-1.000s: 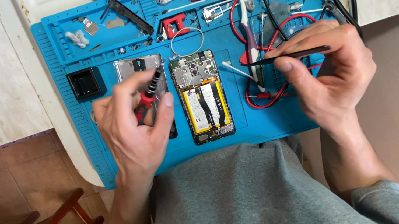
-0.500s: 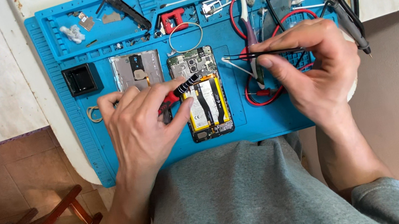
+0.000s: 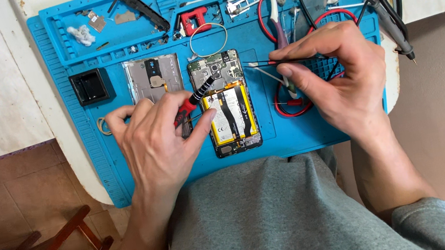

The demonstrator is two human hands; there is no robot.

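Opened phone (image 3: 226,103): lies back-off at the middle of the blue repair mat (image 3: 71,60), yellow battery (image 3: 222,122) and flat cables exposed, circuit board at the far end.
Left hand (image 3: 156,146): fingers curled and closed around a red-and-black screwdriver (image 3: 193,96); the thumb rests against the phone's left edge, and the driver's dark tip sits over the left part of the board.
Right hand (image 3: 333,78): thumb and forefinger pinched together on thin tweezers (image 3: 260,64), whose points reach leftward to just beside the phone's far right edge.
Nearby on the mat: a removed metal cover plate (image 3: 150,77) left of the phone, a small black square part (image 3: 89,86) further left, a wire ring (image 3: 208,39) just beyond the phone, red and black cables (image 3: 292,103) looping under the right hand, and trays of small tools along the far edge.
Risk, driver slip: the tip could probably skid off a screw head if it is pressed at this slant, scoring the board or a flat cable.
Risk, battery: a slipped tip or tweezer point could likely dent the soft cell, which lies just near of the work spot.
Risk, small parts: a screw lifted by the tweezers may drop into the cables or roll off the mat's near edge toward the lap.
Risk, cables: the right wrist rests over the leads and could drag them against the phone.
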